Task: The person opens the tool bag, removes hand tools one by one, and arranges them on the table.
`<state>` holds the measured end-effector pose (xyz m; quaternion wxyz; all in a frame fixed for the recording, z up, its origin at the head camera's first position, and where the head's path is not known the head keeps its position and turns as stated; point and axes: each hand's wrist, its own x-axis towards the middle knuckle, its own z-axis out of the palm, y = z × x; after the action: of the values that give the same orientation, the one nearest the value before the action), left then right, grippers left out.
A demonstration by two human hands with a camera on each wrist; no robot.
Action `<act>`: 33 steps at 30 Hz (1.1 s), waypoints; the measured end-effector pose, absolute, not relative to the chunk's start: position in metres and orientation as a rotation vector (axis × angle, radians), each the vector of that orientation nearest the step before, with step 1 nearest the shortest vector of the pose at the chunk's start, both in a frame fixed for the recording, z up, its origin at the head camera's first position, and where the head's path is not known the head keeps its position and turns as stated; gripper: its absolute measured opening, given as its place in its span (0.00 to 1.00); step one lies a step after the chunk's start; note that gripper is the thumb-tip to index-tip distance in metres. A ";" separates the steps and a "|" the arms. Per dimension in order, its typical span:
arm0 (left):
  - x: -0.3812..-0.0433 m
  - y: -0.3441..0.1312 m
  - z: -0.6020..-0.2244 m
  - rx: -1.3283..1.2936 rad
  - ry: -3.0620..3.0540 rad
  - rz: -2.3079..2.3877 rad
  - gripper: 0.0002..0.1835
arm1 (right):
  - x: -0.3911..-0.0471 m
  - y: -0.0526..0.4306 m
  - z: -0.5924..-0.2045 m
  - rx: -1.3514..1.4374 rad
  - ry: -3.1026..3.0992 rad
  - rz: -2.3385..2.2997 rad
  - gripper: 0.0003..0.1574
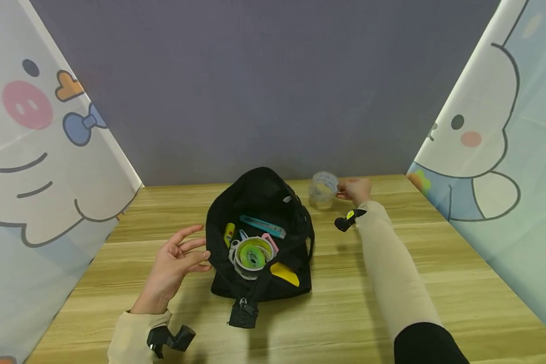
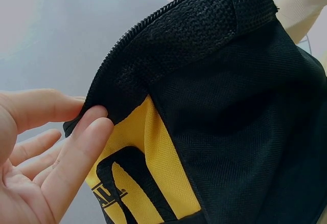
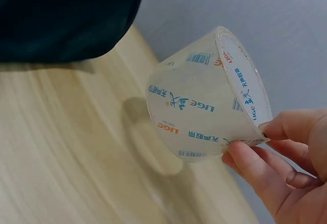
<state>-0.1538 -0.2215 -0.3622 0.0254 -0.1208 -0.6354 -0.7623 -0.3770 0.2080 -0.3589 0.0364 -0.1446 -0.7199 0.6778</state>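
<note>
A black tool bag (image 1: 263, 283) stands on the table with its mouth open. My left hand (image 1: 175, 265) is at the bag's left side; in the left wrist view its fingers (image 2: 84, 137) pinch the zipped rim beside a yellow panel (image 2: 158, 168). To the right of the bag, my right hand (image 1: 357, 191) holds a roll of clear packing tape (image 1: 324, 186). Seen from the right wrist, thumb and fingers pinch the edge of the tape roll (image 3: 191, 101), which is tilted above the table.
Inside the bag lie a teal utility knife (image 1: 263, 226), a yellow tube-like item (image 1: 229, 234), tape rolls (image 1: 253, 255) nested together, and a pink item (image 1: 270, 242). The wooden table (image 1: 346, 313) meets a grey wall (image 1: 273, 91) at the back, with cartoon-printed panels (image 1: 487, 126) at both sides.
</note>
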 end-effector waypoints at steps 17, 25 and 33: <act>-0.154 -0.222 -0.363 -0.356 -1.974 -2.356 0.30 | -0.384 0.210 -0.387 -0.560 -2.342 1.996 0.26; -0.154 -0.222 -0.363 -0.377 -1.957 -2.377 0.29 | -0.381 0.212 -0.383 -0.536 -2.376 1.943 0.26; -0.153 -0.222 -0.364 -0.405 -1.938 -2.399 0.29 | -0.378 0.210 -0.357 -0.364 -2.264 1.940 0.26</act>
<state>-0.1526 -0.2219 -0.3635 0.0156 -0.1301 -0.6230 -0.7712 -0.3783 0.2102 -0.3569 0.0690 -0.1208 -0.7520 0.6443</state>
